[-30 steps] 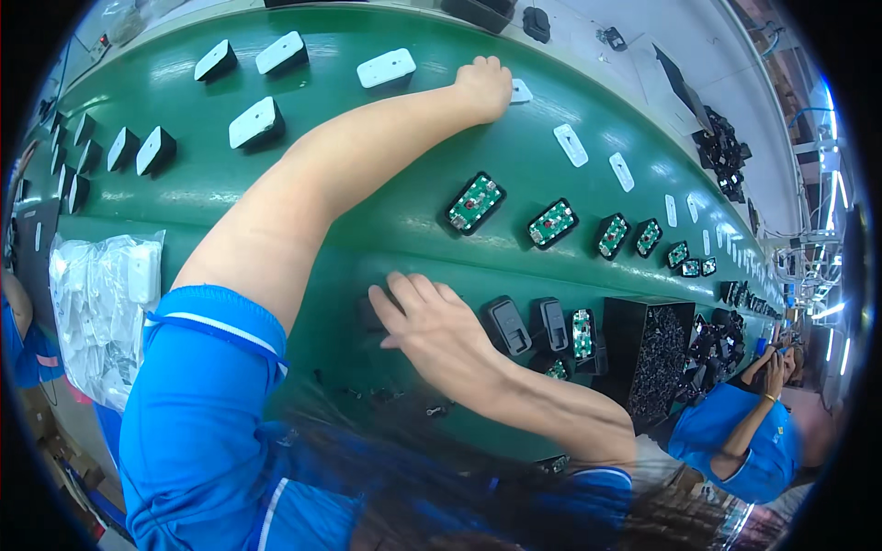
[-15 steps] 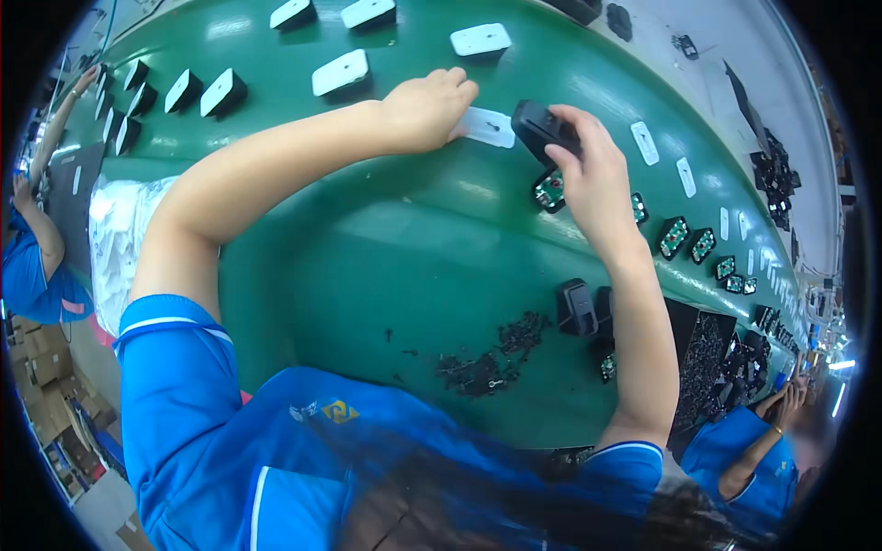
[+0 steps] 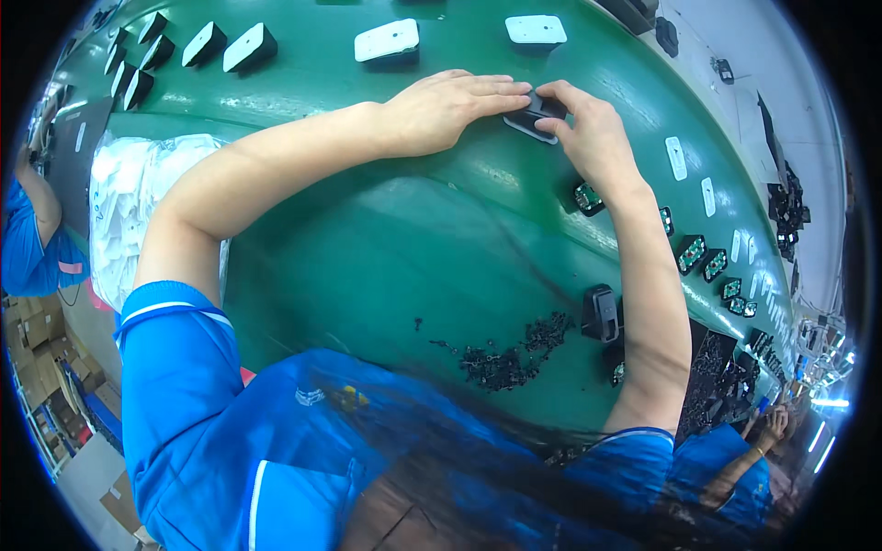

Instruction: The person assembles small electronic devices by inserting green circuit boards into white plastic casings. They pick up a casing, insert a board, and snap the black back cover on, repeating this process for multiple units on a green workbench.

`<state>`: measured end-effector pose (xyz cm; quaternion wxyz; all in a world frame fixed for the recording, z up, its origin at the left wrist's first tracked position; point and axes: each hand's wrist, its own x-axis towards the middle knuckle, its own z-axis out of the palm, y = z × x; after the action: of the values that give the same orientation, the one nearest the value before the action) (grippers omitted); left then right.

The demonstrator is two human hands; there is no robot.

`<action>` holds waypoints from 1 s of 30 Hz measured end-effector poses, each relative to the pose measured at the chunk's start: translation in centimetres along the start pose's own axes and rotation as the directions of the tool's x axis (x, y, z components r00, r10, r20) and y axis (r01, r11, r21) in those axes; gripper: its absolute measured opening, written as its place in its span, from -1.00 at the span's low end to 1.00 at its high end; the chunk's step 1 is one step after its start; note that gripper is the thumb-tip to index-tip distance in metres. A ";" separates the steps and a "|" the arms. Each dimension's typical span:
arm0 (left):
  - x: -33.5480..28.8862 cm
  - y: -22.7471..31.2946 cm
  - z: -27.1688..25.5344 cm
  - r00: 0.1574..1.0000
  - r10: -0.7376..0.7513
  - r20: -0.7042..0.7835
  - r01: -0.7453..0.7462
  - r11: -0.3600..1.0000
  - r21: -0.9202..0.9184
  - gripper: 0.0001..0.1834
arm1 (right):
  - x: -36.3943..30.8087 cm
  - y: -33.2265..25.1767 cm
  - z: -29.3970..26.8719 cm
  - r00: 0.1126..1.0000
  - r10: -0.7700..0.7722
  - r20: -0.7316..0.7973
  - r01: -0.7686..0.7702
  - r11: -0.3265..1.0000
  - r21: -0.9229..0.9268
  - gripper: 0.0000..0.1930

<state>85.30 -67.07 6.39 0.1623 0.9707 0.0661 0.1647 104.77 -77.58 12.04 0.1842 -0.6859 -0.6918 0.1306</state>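
Observation:
At the far middle of the green table, my right hand [image 3: 595,133] pinches a black plastic housing [image 3: 524,119] between thumb and fingers. The housing lies over a white oblong plate, whose pale rim shows along its near side. My left hand [image 3: 450,108] reaches in from the left with fingers stretched out together, their tips at the housing; the fingers partly hide it. Nearest my right wrist stands a black housing with a green circuit board [image 3: 588,198] in it. Beyond my hands sit white-topped black units [image 3: 388,42].
Several board-filled housings [image 3: 691,254] and loose white plates [image 3: 676,158] line the right side. Nearer me are a black housing [image 3: 600,312] and a scattered pile of small black parts [image 3: 505,365]. White plastic bags [image 3: 147,197] lie left. Co-workers sit at both sides.
My right hand has brought the black housing down onto the white plate. My left hand has straightened its fingers toward the housing. The view has shifted slightly.

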 end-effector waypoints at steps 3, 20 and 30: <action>-0.3 0.3 0.0 1.000 -0.021 0.016 0.021 1.000 -0.012 -0.24 | 0.1 -0.2 -0.1 0.999 -0.029 0.042 0.033 0.996 -0.083 -0.73; -0.7 0.1 0.6 0.997 -0.021 -0.076 0.025 0.999 0.049 -0.32 | 0.3 0.8 1.1 0.994 -0.090 -0.065 0.093 0.995 0.045 -0.72; -1.3 0.7 0.7 0.998 0.013 -0.067 -0.005 0.995 0.104 -0.32 | -1.1 0.7 3.2 0.939 -0.294 -0.181 0.246 0.937 -0.247 -0.74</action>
<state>84.41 -68.14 5.62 0.1088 0.9719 0.0756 0.1946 104.01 -78.47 8.76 0.1968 -0.6101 -0.7660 -0.0483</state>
